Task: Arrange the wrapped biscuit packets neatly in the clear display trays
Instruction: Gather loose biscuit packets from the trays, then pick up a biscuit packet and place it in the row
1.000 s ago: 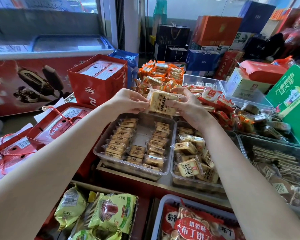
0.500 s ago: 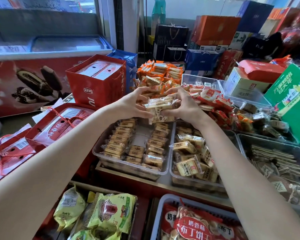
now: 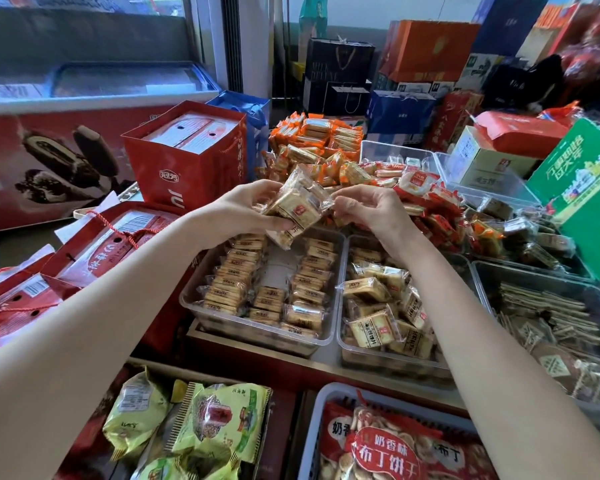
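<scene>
**Packets in hand, gap straight below**

Here we hold a small stack of packets (image 3: pixel 297 206) up above the far end of the left tray (image 3: pixel 191 299). Our left hand (image 3: pixel 243 211) grips the stack, thumb underneath and fingers curled over its far side. Our right hand (image 3: pixel 368 207) pinches the wrapper's crimped end at the stack's right, fingers bent; whether it holds anything more, we cannot tell.

The stack is tilted, its long axis running from lower left up to the right, roughly across the tray. The left tray already has two rows of packets on edge along its length, with a shorter middle row started near us and bare floor beyond it. That bare strip lies directly beneath and a little nearer to us than the stack. We judge the next move is to drop the stack into that strip, turning it so the packets stand like their neighbours.

The left hand carries the load and sits over the left row, so it is better placed. The right tray (image 3: pixel 343 337), just beside, holds loose packets still unsorted.
</scene>
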Demonstrator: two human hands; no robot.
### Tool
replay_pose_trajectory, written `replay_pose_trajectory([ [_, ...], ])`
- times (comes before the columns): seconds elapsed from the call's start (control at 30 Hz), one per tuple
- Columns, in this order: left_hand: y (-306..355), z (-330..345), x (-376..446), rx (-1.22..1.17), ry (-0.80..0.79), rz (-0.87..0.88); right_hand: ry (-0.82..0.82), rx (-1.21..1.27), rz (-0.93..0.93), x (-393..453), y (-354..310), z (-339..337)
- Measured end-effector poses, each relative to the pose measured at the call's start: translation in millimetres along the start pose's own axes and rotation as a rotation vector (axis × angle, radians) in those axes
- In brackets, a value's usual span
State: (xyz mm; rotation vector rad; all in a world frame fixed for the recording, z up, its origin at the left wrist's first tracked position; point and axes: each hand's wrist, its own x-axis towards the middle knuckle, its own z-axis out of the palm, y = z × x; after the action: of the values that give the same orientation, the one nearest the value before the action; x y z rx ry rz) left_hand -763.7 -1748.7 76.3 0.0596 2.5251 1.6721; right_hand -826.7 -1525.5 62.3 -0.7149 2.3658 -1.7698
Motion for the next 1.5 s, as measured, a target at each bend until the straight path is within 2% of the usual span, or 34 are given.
replay_pose_trajectory([
  [0.1,1,0,0,-0.019,-0.012,0.005,0.034,0.012,-0.024,1,-5,7],
  [0.23,3,2,3,0.004,0.015,0.002,0.142,-0.046,0.041,8,-8,12],
  [0.4,1,4,6,0.109,0.049,-0.01,0.201,-0.192,0.049,11,1,16],
  [0.5,-6,0,7,0.198,0.117,-0.023,0.262,-0.317,-0.031,7,0,12],
  [0.57,-9,-1,8,0.221,0.143,-0.028,0.176,-0.41,-0.072,5,-5,14],
  [0.67,-7,1,11,0.319,0.15,0.017,-0.027,-0.327,0.016,4,-7,26],
  [0.77,-5,2,13,0.435,0.176,0.074,0.002,-0.235,0.09,5,-6,31],
  [0.97,-14,3,11,0.217,0.19,-0.022,0.189,-0.241,-0.003,5,1,35],
  [1.1,-26,7,7,0.096,0.164,-0.092,0.193,-0.102,-0.025,-1,5,46],
  [1.23,-32,8,9,0.083,0.181,-0.079,0.169,0.005,0.021,-3,14,54],
  [1.43,-74,-5,9,0.034,0.199,-0.116,0.235,-0.136,0.143,12,42,37],
  [1.5,-90,-8,9,0.038,0.199,-0.121,0.142,-0.294,0.161,20,49,28],
])
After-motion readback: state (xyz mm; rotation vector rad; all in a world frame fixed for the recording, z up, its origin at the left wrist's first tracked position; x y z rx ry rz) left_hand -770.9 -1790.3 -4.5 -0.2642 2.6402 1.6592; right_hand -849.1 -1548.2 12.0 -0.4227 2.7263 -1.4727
